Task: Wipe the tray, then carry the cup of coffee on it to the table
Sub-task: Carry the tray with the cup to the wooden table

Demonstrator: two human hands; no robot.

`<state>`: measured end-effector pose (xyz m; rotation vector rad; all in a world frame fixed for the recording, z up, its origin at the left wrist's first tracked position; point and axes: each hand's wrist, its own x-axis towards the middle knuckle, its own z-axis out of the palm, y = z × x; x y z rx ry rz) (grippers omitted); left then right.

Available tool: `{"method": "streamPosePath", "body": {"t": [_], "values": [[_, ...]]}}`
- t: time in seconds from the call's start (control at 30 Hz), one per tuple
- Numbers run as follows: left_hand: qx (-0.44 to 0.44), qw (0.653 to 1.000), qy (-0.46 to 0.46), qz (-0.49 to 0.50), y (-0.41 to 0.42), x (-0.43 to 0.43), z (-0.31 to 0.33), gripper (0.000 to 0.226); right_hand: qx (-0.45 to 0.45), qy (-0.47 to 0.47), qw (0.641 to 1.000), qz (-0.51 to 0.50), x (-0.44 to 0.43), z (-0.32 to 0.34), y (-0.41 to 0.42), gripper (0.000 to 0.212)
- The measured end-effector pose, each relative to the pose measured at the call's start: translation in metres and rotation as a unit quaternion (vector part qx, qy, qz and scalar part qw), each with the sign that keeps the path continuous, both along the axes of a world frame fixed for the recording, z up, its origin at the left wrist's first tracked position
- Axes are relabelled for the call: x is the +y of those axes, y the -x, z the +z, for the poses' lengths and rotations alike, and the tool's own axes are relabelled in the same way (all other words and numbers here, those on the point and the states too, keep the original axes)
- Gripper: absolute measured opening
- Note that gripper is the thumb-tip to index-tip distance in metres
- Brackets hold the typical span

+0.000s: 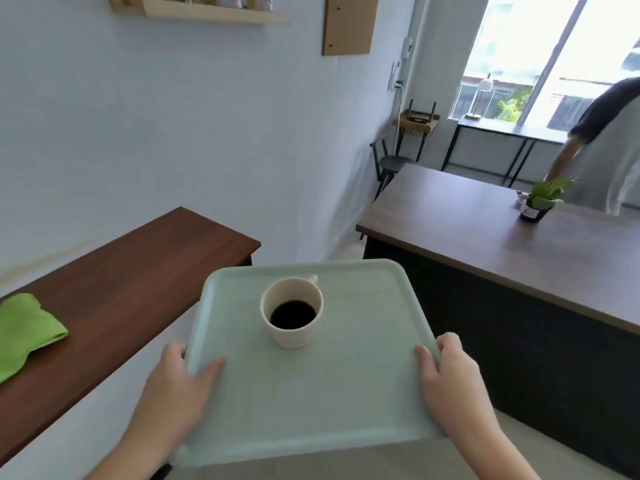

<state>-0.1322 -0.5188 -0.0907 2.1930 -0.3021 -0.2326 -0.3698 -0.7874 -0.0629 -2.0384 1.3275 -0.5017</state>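
A pale green tray [363, 393] is held in the air between the dark wooden counter and the grey-brown table. My left hand [176, 379] grips its left edge, thumb lying on the tray's surface. My right hand [450, 372] grips its right edge the same way. A cream cup [292, 327] with black coffee in it stands upright on the far half of the tray, handle pointing away from me. A green cloth [24, 330] lies crumpled on the dark wooden counter [121, 282] at the left.
The grey-brown table [502, 237] stands at the right with a small potted plant [540, 202] on it. Behind it, another person [602, 143] leans over the far side. A black stool [391, 164] and a desk by the window are further back.
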Motion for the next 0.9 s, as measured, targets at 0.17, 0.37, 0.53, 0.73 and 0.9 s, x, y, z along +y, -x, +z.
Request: {"method": "streamPosePath", "body": {"t": [0.17,0.37,0.53,0.73,0.9], "values": [[0.006,0.996,-0.004,-0.086,0.008,-0.085,0.005,0.03,-0.005,-0.01,0.997,-0.076,-0.039,-0.001,0.048,0.021],[0.009,0.986,-0.006,-0.167,0.01,-0.182,-0.005,0.031,-0.006,-0.026,0.987,-0.157,-0.088,-0.008,0.084,0.018],[0.022,0.976,0.0,-0.217,-0.002,-0.277,-0.022,0.031,-0.003,-0.025,0.977,-0.214,-0.151,-0.014,0.088,0.017],[0.044,0.972,-0.007,-0.233,-0.029,-0.383,-0.034,0.03,0.007,-0.033,0.969,-0.246,-0.229,-0.02,0.072,0.015],[0.059,0.966,0.002,-0.254,-0.048,-0.449,-0.038,0.03,0.005,-0.019,0.968,-0.25,-0.293,-0.026,0.053,0.018]]}}
